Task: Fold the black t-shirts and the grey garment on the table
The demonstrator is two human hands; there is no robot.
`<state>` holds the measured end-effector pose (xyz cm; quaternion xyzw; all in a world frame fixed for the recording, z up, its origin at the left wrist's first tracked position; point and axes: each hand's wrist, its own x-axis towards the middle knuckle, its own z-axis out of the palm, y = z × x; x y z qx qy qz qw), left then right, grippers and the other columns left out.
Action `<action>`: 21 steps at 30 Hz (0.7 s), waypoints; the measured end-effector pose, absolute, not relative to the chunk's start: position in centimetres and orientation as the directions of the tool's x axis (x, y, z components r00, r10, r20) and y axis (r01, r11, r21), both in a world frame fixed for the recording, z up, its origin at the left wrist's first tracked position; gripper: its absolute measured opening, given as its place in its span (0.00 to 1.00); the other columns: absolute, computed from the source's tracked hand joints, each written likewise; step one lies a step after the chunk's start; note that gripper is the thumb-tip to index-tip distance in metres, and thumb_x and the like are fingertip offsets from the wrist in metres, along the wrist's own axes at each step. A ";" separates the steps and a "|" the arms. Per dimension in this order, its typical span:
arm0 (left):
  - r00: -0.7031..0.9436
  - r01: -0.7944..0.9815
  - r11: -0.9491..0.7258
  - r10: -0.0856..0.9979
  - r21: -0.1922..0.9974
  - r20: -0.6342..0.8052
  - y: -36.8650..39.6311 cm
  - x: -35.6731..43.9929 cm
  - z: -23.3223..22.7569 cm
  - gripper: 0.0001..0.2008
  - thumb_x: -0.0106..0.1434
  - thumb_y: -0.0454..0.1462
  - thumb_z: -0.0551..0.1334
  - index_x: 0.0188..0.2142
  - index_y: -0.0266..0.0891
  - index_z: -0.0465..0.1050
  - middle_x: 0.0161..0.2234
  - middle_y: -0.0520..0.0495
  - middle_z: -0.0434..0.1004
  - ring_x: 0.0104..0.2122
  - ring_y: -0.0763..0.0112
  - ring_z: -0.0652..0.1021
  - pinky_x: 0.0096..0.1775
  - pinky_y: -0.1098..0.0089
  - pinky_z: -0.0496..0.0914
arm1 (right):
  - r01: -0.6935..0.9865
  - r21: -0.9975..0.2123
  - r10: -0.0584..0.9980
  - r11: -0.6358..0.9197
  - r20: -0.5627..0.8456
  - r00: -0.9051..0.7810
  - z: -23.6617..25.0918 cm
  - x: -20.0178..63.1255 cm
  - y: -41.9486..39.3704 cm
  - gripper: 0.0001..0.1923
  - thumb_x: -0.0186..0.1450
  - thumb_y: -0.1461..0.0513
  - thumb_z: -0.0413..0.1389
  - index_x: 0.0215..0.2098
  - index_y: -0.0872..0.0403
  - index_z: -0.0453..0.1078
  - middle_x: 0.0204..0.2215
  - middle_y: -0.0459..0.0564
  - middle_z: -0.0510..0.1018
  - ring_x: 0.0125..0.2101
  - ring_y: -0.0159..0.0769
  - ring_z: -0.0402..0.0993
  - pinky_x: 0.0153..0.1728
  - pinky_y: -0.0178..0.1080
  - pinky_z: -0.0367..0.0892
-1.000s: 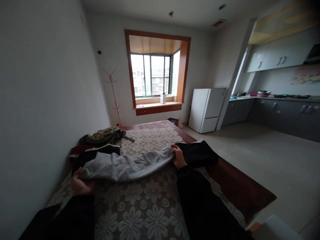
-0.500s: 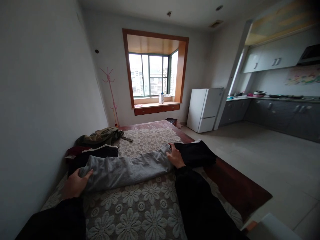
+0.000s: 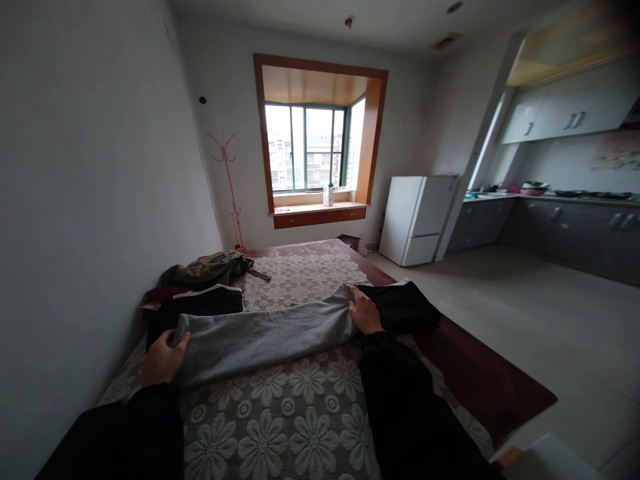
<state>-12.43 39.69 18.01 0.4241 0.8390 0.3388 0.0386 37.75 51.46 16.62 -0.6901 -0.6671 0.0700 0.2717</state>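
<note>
A long folded grey garment (image 3: pixel 265 337), perhaps trousers, stretches crosswise over the table. Its left end is pinched by my left hand (image 3: pixel 165 357), thumb on top. At the other end my right hand (image 3: pixel 366 312) grips the upper corner, fingers partly hidden behind the cloth. Just beyond my right hand lies a folded black garment (image 3: pixel 403 307). Another dark garment with a pale edge (image 3: pixel 200 305) lies behind the grey one on the left, beside a dark red cloth (image 3: pixel 159 295).
A flower-patterned lace cloth (image 3: pixel 285 427) covers much of the dark red wooden table (image 3: pixel 493 380). An olive green bag (image 3: pixel 210 269) rests at the far left. Beyond stand a pink coat rack (image 3: pixel 230 180) and a white fridge (image 3: pixel 417 217). A wall runs close on the left.
The grey garment is pulled straighter and looks smoother between my hands, which keep hold of its ends. The whole view has shifted slightly, so everything sits a little further right.
</note>
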 end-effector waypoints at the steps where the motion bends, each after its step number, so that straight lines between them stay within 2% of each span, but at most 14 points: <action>1: -0.648 0.680 0.420 0.728 0.601 0.225 39.6 -12.2 18.2 0.23 0.60 0.49 0.58 0.48 0.37 0.76 0.44 0.31 0.83 0.45 0.40 0.82 0.42 0.52 0.75 | 0.877 -0.479 0.955 0.041 0.275 0.106 16.6 37.8 51.5 0.32 0.68 0.66 0.48 0.70 0.45 0.60 0.53 0.55 0.77 0.48 0.49 0.77 0.47 0.44 0.66; 3: -0.653 0.683 0.448 0.728 0.576 0.207 39.3 -11.9 18.5 0.22 0.62 0.47 0.57 0.50 0.38 0.75 0.45 0.32 0.83 0.46 0.40 0.81 0.43 0.52 0.75 | 0.879 -0.475 0.954 0.030 0.277 0.117 16.6 38.0 51.5 0.29 0.69 0.66 0.47 0.68 0.46 0.63 0.54 0.56 0.77 0.48 0.49 0.77 0.48 0.44 0.66; 5: -0.639 0.701 0.492 0.755 0.516 0.150 39.0 -11.6 18.7 0.22 0.61 0.45 0.58 0.52 0.38 0.74 0.45 0.33 0.83 0.46 0.40 0.82 0.42 0.52 0.75 | 0.907 -0.420 0.949 0.013 0.291 0.121 16.7 37.9 51.2 0.29 0.69 0.68 0.47 0.66 0.49 0.65 0.54 0.58 0.77 0.48 0.50 0.76 0.51 0.47 0.65; 7: -0.630 0.714 0.522 0.770 0.467 0.102 38.8 -11.2 18.7 0.24 0.61 0.44 0.58 0.55 0.37 0.72 0.47 0.32 0.82 0.46 0.39 0.81 0.43 0.51 0.75 | 0.942 -0.334 0.914 0.021 0.388 0.117 17.1 37.5 50.7 0.30 0.67 0.69 0.47 0.66 0.50 0.65 0.57 0.59 0.74 0.55 0.53 0.71 0.57 0.53 0.60; 9: -0.608 0.750 0.474 0.769 0.462 0.197 38.7 -10.9 18.3 0.27 0.63 0.43 0.57 0.59 0.36 0.68 0.53 0.30 0.78 0.51 0.40 0.79 0.47 0.50 0.74 | 0.961 -0.258 0.852 0.096 0.521 0.055 17.7 36.8 50.4 0.31 0.67 0.71 0.46 0.67 0.49 0.63 0.64 0.56 0.69 0.63 0.53 0.61 0.65 0.57 0.51; 11: -0.528 0.827 0.342 0.747 0.447 0.405 38.8 -10.4 17.8 0.29 0.64 0.42 0.56 0.64 0.35 0.62 0.61 0.31 0.72 0.59 0.44 0.74 0.55 0.51 0.70 | 0.948 -0.208 0.810 0.239 0.582 -0.077 17.9 36.0 50.3 0.31 0.69 0.70 0.44 0.68 0.48 0.61 0.68 0.53 0.64 0.68 0.47 0.54 0.68 0.54 0.45; 13: -0.408 0.901 0.211 0.711 0.380 0.573 39.1 -9.8 17.2 0.30 0.66 0.41 0.54 0.67 0.34 0.59 0.67 0.32 0.64 0.66 0.48 0.66 0.64 0.51 0.62 | 0.922 -0.193 0.821 0.335 0.541 -0.185 17.5 35.2 50.4 0.29 0.71 0.66 0.45 0.69 0.49 0.60 0.69 0.52 0.62 0.69 0.45 0.52 0.69 0.51 0.44; 15: -0.289 0.948 0.130 0.737 0.291 0.611 39.4 -9.2 16.5 0.30 0.69 0.42 0.52 0.68 0.34 0.59 0.70 0.33 0.59 0.70 0.49 0.58 0.69 0.48 0.52 | 0.931 -0.204 0.880 0.303 0.436 -0.191 16.4 34.9 50.8 0.28 0.72 0.61 0.48 0.69 0.50 0.60 0.70 0.54 0.61 0.70 0.48 0.49 0.69 0.54 0.42; 18: -0.227 0.966 0.139 0.856 0.216 0.465 39.9 -8.7 15.4 0.27 0.71 0.42 0.50 0.67 0.38 0.63 0.72 0.35 0.56 0.73 0.46 0.51 0.69 0.39 0.44 | 0.959 -0.222 0.954 0.177 0.280 -0.111 14.5 35.0 51.6 0.30 0.72 0.55 0.49 0.71 0.52 0.58 0.72 0.57 0.56 0.72 0.52 0.44 0.69 0.62 0.38; 21: -0.326 0.930 0.237 0.885 0.280 0.332 40.5 -9.0 14.6 0.26 0.71 0.44 0.51 0.65 0.41 0.67 0.73 0.34 0.53 0.73 0.43 0.49 0.67 0.37 0.48 | 0.957 -0.270 0.969 0.110 0.243 -0.042 13.5 35.6 52.5 0.33 0.72 0.52 0.49 0.72 0.53 0.55 0.74 0.59 0.50 0.73 0.54 0.40 0.68 0.60 0.41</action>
